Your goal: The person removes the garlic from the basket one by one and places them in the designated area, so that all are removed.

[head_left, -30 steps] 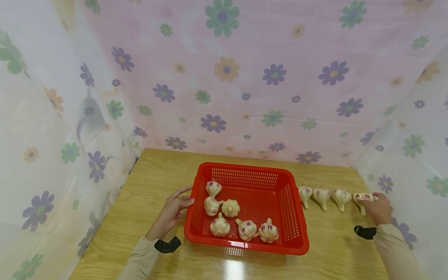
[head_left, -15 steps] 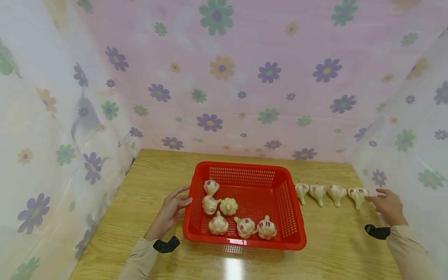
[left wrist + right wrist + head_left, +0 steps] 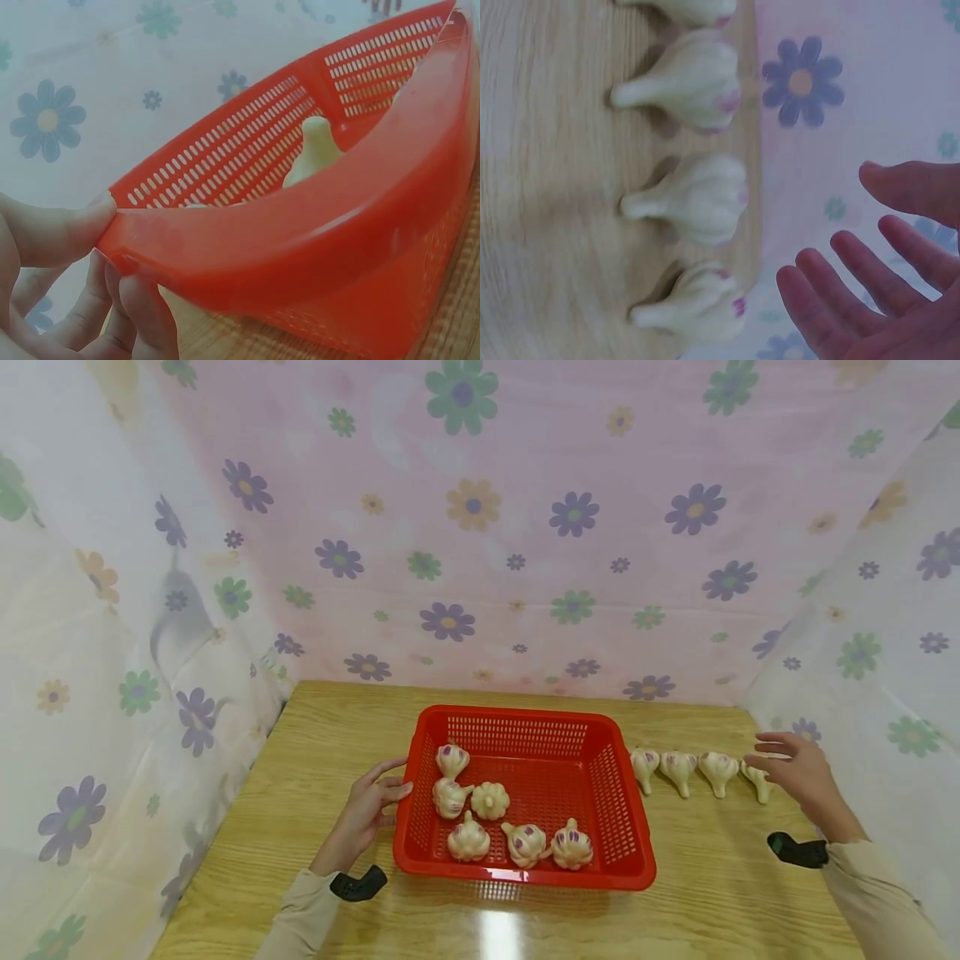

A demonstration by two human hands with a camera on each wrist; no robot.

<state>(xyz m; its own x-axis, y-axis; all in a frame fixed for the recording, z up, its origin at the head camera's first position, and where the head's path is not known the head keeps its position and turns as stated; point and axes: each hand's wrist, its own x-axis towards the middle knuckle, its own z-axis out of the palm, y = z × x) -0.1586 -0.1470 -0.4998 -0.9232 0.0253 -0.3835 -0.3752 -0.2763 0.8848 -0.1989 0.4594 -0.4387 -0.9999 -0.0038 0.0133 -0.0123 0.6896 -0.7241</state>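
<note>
Left hand [image 3: 367,810] pinched left rim of red basket [image 3: 600,881], thumb above, fingers under. Basket sat mid tabletop [image 3: 337,727], between far and near edges. Six garlic bulbs [image 3: 468,841] lay inside, along basket's left and near sides. Outer garlic row [image 3: 678,768], four bulbs, ran from basket toward tabletop's far right corner, stems toward near edge. Right hand [image 3: 802,777] held nothing, fingers extended, near tabletop's right edge, apart from bulbs.

Right of the red basket [image 3: 540,789], the right hand [image 3: 806,777] partly hides the farthest garlic bulb [image 3: 760,785]. Left of the basket, the head view's bottom edge cuts off the left sleeve [image 3: 300,912].
</note>
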